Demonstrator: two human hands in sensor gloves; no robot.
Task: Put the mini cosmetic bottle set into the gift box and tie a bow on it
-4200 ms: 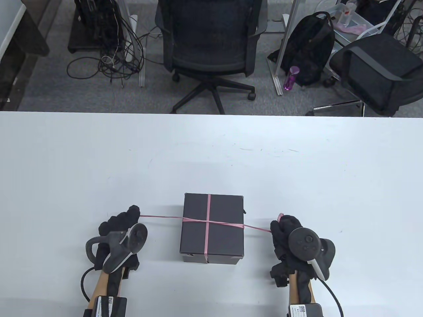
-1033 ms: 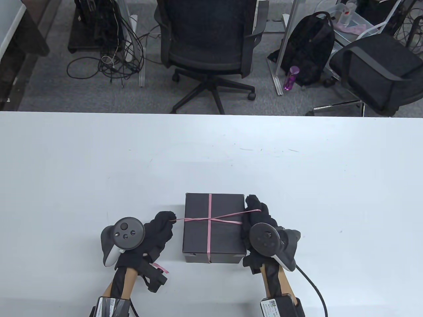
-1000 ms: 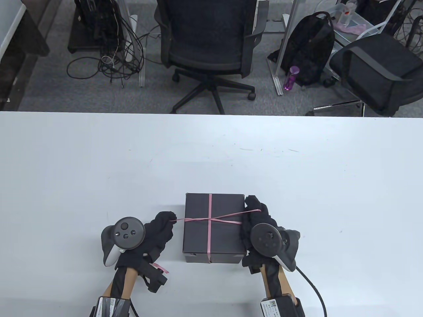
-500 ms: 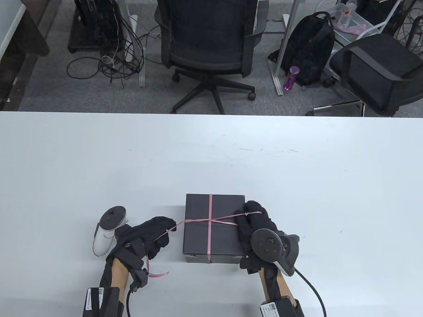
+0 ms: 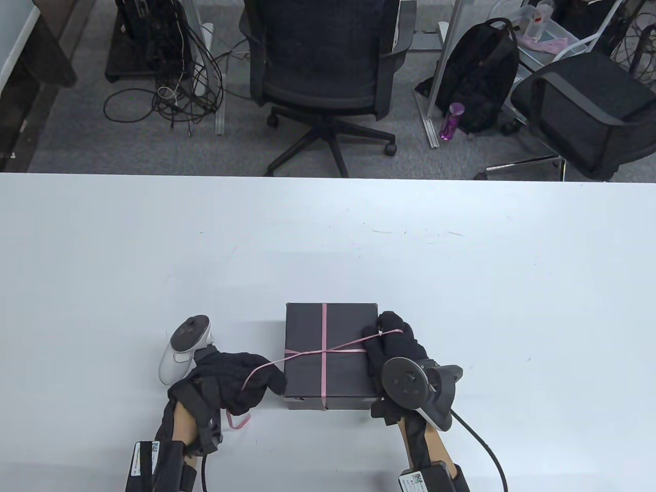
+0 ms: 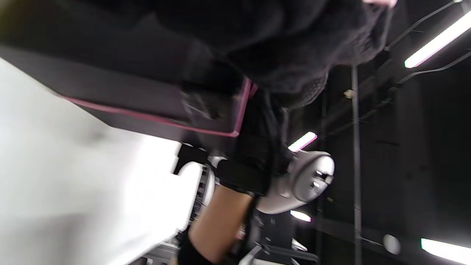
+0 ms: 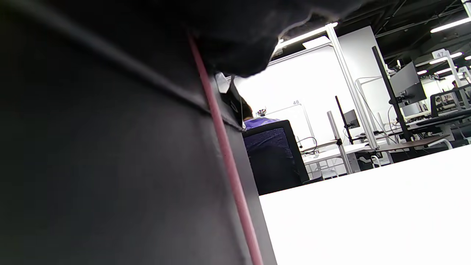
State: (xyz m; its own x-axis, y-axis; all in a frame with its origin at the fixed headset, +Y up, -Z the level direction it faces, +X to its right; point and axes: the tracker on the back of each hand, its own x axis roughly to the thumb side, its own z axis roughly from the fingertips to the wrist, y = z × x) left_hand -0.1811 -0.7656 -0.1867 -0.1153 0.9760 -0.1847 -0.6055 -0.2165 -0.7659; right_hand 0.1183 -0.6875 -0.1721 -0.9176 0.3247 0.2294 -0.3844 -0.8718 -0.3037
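White surface (image 5: 461, 266) carries the closed gift box (image 5: 330, 353) near its front edge, right hand (image 5: 392, 343) pinching one pink ribbon (image 5: 324, 351) end, left hand (image 5: 241, 379) apparently curled on the other, and slack could loosen the crossing.

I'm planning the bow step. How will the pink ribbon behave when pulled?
Likely floppy: the pink ribbon sags in a curve beside the left hand. Probably slippery and light: its free end curls, so loops may loosen on the gift box.
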